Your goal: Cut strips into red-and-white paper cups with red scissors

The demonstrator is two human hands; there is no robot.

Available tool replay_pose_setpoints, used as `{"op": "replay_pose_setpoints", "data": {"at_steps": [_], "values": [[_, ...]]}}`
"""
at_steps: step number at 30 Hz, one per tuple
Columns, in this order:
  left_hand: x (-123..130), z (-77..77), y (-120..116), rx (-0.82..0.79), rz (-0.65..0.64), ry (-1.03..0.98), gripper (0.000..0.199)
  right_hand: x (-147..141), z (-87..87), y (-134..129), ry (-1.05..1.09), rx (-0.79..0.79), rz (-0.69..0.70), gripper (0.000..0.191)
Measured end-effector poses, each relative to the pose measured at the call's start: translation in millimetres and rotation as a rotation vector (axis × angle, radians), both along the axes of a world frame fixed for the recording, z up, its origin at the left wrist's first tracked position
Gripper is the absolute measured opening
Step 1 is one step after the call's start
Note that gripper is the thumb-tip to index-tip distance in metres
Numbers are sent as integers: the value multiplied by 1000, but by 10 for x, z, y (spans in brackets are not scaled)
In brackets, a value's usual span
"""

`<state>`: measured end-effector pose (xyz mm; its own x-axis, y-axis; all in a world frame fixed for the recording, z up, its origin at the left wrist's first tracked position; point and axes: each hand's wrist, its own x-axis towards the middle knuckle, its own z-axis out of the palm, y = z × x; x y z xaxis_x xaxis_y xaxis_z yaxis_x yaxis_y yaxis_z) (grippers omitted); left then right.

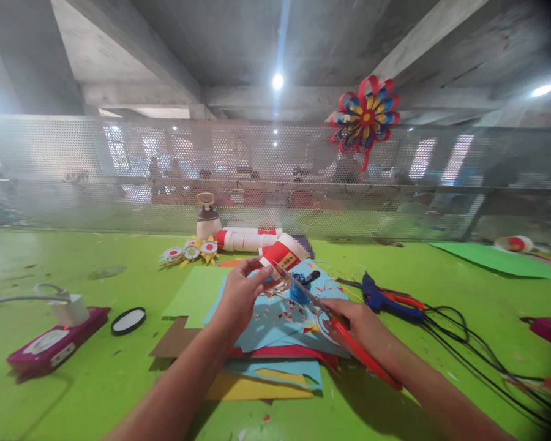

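My left hand [245,288] is closed on a red and white paper cup [288,252], tilted on its side above the papers. In my right hand [352,320] is a pair of scissors [365,355] with red handles. Their blades reach up and left to the cup's near edge; whether they are cutting into it I cannot tell. Below the cup, a blue container [300,289] with a black item across its top stands on blue paper [269,324]. Small coloured scraps are scattered over that paper.
A blue hot glue gun [390,301] with black cables lies at right. On the left are a purple power strip [57,343] and a round black-rimmed disc [128,321]. Stacked paper cups [248,239], flower crafts [191,252] and a perforated screen [257,177] stand behind.
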<state>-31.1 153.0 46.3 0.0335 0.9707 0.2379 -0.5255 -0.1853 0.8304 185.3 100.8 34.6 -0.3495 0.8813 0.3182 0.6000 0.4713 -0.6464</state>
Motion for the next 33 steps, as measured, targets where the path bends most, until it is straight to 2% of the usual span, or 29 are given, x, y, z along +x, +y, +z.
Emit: {"op": "replay_pose_setpoints", "data": {"at_steps": [6,12,20,25,33], "values": [[41,1,-28,1,10,84,36,-3,-13,12,-7,1,-12,29],[64,-5,-43,-27,4,47,34,-18,-35,-17,-1,-5,-34,22],[2,7,-29,-100,-36,-24,25,-46,-23,-28,-7,2,-21,27],[-24,10,10,-106,-17,-43,30,-6,-92,42,-51,21,-34,28],[-4,-12,11,-112,-92,12,27,-5,-49,32,-10,3,-8,30]]}}
